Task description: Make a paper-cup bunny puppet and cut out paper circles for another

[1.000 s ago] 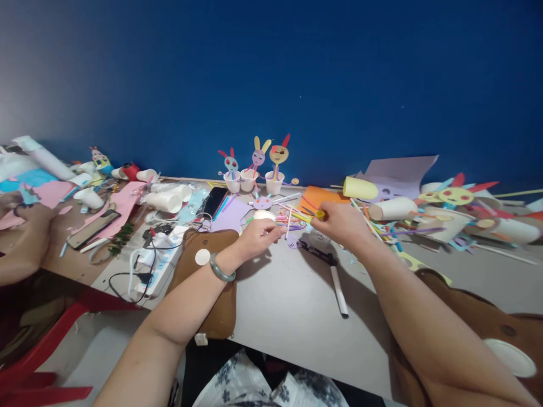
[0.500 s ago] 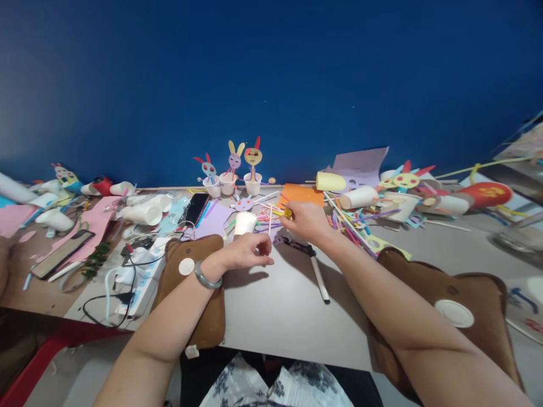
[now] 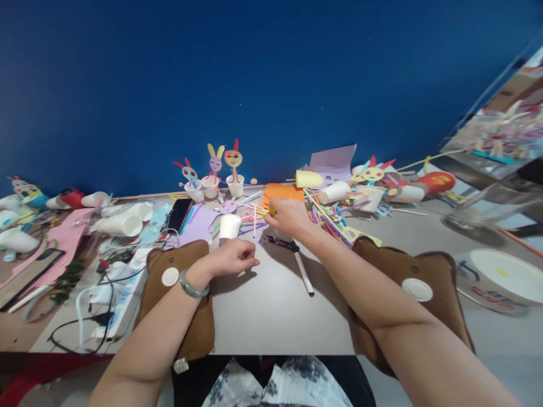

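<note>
My left hand (image 3: 231, 259), a bracelet on its wrist, hovers in front of a white paper cup (image 3: 229, 226), its fingers loosely curled with nothing plainly in them. My right hand (image 3: 289, 216) reaches over the pile of coloured sticks (image 3: 254, 216), near the orange paper (image 3: 283, 193). Its fingers are pinched round a small yellow thing (image 3: 272, 210) too small to name. Scissors with dark handles (image 3: 278, 242) and a white marker (image 3: 303, 274) lie on the table just below my right hand.
Small cups with paper rabbit faces (image 3: 211, 186) stand by the blue wall. A power strip (image 3: 127, 297) with cables and a brown cushion (image 3: 182, 305) lie at left; another cushion (image 3: 407, 299) and a bowl (image 3: 504, 277) are at right.
The view has swung right, so things on the table appear further left. My left hand has curled a little more; my right hand stays over the sticks.
</note>
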Demonstrator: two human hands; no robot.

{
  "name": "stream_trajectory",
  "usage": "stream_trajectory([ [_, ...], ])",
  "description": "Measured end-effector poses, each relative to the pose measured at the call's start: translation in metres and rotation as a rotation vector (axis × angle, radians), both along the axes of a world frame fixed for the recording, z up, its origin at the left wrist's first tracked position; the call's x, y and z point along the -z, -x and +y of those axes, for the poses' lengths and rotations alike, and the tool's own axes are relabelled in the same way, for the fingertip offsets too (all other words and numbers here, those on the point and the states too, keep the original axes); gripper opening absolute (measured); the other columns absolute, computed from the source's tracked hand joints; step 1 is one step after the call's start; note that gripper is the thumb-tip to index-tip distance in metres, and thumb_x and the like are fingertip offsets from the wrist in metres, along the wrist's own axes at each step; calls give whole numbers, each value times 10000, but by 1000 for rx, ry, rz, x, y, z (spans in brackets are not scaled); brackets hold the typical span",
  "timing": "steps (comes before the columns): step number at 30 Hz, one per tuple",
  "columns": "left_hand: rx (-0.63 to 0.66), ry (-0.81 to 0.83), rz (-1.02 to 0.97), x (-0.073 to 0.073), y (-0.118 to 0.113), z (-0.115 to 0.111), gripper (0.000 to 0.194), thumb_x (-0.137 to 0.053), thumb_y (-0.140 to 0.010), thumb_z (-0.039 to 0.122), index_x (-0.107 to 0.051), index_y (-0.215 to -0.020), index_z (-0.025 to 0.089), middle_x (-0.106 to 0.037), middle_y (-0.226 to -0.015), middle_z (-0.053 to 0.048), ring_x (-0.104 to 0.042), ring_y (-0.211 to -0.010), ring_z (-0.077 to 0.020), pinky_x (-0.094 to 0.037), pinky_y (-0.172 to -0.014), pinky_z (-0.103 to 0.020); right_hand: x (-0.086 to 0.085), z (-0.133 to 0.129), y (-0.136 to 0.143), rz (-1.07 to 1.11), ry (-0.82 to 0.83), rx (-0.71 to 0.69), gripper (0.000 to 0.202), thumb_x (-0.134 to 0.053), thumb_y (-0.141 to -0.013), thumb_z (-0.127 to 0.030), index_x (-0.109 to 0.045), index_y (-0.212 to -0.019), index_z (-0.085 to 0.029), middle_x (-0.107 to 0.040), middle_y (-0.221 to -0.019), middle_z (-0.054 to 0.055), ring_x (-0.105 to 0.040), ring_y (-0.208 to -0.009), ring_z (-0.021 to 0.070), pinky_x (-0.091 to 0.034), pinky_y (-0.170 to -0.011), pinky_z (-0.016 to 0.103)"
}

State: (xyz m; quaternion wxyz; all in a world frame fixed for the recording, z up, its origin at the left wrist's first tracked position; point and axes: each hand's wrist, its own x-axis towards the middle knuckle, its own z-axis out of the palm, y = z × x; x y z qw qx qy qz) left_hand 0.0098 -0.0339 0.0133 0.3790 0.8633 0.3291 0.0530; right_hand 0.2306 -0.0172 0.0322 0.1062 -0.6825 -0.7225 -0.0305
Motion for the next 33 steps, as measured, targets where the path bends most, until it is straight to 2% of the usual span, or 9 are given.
stream_trajectory([
  [4,16,-51,45,12,1,6,273,-605,-880,407,-524,-729,195,-615,-741,5,-532,-702,-147,-363,-653,-273,0,1,-1,4,-5,5,288,-590,-896,-373,-734,-1019,-157,-762,-957,128,-624,-824,249,-242,-633,336],
  [7,13,-89,70,15,2,7,266,-596,-882,398,-508,-729,199,-600,-737,6,-527,-700,-150,-355,-653,-276,1,1,-1,16,-27,3,288,-570,-908,-369,-727,-1025,-158,-761,-960,125,-622,-824,245,-232,-632,337],
  [15,8,-134,105,-1,1,2,293,-535,-933,346,-422,-701,206,-522,-691,19,-463,-637,-139,-320,-628,-281,7,0,2,153,-118,-55,221,-574,-889,-350,-690,-918,-164,-723,-834,93,-577,-742,209,-265,-637,320],
  [18,3,-132,97,-9,1,0,307,-511,-959,338,-436,-693,203,-512,-672,18,-458,-633,-140,-320,-630,-285,9,3,2,398,-160,-97,150,-601,-834,-319,-645,-803,-178,-639,-683,34,-524,-654,166,-303,-633,300],
  [21,9,-105,51,-12,1,-1,278,-555,-942,321,-504,-703,188,-568,-721,0,-501,-674,-142,-351,-647,-277,12,6,0,656,-106,-130,113,-626,-772,-286,-611,-716,-189,-553,-592,-12,-458,-577,129,-312,-600,285],
  [24,23,-19,-85,-6,2,1,95,-632,-863,224,-609,-787,171,-654,-806,-14,-575,-740,-141,-419,-692,-259,14,8,1,855,-10,-152,106,-669,-719,-275,-625,-673,-190,-497,-548,-35,-395,-540,106,-284,-555,274],
  [26,-2,49,-206,0,1,4,58,-667,-835,217,-646,-817,166,-677,-806,-15,-594,-741,-136,-453,-700,-253,14,8,3,1094,86,-141,132,-720,-696,-296,-641,-710,-192,-496,-550,-44,-366,-517,94,-251,-520,266],
  [30,-243,154,-532,9,-1,12,306,-764,-819,428,-634,-755,159,-627,-676,4,-563,-623,-108,-444,-603,-236,12,8,11,1672,293,-100,334,-785,-686,-457,-600,-809,-209,-594,-663,-28,-333,-483,68,-227,-466,245],
  [33,-491,233,-823,8,0,19,414,-820,-767,518,-611,-798,162,-607,-665,27,-574,-575,-88,-450,-569,-221,13,7,18,1797,330,-90,378,-796,-706,-501,-581,-828,-214,-626,-704,-28,-313,-478,57,-250,-446,229],
])
